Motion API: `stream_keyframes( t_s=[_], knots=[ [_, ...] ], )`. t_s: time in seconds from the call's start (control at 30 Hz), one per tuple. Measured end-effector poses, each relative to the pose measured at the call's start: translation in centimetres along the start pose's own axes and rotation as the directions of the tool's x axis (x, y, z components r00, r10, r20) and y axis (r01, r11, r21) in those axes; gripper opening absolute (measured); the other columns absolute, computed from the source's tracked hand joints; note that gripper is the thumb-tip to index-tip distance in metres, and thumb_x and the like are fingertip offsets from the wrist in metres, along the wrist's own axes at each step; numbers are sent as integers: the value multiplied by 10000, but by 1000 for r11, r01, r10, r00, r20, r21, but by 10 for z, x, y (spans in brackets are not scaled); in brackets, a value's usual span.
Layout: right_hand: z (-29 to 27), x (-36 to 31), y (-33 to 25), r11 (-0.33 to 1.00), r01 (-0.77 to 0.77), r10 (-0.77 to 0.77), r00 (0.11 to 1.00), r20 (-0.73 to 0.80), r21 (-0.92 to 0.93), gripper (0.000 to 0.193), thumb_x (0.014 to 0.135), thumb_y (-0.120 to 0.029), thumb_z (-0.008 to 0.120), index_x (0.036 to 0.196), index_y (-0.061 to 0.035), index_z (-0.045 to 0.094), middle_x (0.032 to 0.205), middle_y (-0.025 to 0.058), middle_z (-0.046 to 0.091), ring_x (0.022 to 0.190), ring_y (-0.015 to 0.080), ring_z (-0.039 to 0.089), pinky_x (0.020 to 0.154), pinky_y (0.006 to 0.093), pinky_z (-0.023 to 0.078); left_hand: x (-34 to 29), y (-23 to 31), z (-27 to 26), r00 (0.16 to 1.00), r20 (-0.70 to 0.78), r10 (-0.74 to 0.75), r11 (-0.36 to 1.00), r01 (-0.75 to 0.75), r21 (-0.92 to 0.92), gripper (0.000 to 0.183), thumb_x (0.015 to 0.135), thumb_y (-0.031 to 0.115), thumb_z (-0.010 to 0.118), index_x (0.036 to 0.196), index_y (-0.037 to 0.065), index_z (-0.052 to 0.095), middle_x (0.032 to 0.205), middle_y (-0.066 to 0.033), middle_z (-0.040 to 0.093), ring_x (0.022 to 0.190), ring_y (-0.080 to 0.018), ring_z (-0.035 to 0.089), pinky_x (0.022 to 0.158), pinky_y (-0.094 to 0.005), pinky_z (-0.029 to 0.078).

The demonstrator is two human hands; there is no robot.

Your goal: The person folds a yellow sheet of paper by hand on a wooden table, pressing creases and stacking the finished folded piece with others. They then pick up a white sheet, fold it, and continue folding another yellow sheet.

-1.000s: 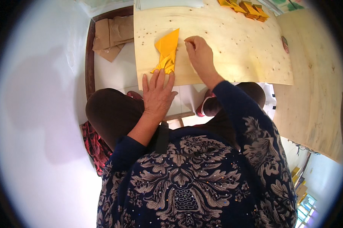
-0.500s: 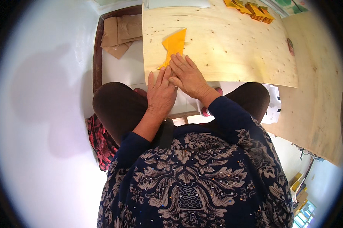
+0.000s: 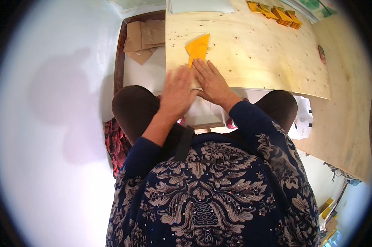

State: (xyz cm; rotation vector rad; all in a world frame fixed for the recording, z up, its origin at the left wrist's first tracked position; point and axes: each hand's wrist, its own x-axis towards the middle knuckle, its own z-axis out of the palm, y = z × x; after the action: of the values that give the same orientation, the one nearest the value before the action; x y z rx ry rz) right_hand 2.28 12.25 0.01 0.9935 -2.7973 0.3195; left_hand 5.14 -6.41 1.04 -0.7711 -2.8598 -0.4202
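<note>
A folded piece of yellow-orange paper (image 3: 199, 46) lies on the pale wooden table (image 3: 251, 57), close to its near left corner. My right hand (image 3: 210, 81) rests flat on the paper's lower part, fingers stretched out. Just left of it, my left hand (image 3: 177, 90) is over the table's near edge with fingers extended, slightly smeared by motion. Both hands cover the paper's near end, so its shape there is hidden. No object shows in either hand.
Several stacks of folded yellow-orange paper (image 3: 282, 15) lie at the table's far right. White sheets (image 3: 200, 5) sit at the far left edge. A small dark red object (image 3: 321, 54) is near the right edge. Brown paper (image 3: 142, 37) lies left of the table, beside the white wall (image 3: 62, 136).
My left hand has come off the paper and shifted a little toward me. My right hand stays on the paper. The whole view has shifted slightly.
</note>
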Motion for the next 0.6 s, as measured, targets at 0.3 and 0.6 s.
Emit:
stream_keyframes(
  t_s=[0.3, 0.6],
  knots=[
    [-6, -28, 6, 996, -18, 16, 1000, -27, -83, 728, 791, -310, 722, 1397, -5, 458, 1502, 169, 389, 1434, 294, 305, 1169, 472, 235, 2, 18, 12, 996, 81, -23, 1000, 22, 7, 805, 850, 404, 667, 1477, 23, 334, 1532, -164, 339, 1430, -284, 303, 1171, -483, 182],
    [-18, -103, -21, -123, -512, 602, 643, 474, 850, 419, 942, -354, 636, 1160, 4, 620, 1058, 105, 661, 938, 163, 652, 776, 306, 529, 14, 5, 17, 979, -91, 182, 978, -171, 120, 317, 761, 181, 708, 1068, 120, 657, 978, -31, 611, 969, -225, 570, 830, -380, 419]
  ],
)
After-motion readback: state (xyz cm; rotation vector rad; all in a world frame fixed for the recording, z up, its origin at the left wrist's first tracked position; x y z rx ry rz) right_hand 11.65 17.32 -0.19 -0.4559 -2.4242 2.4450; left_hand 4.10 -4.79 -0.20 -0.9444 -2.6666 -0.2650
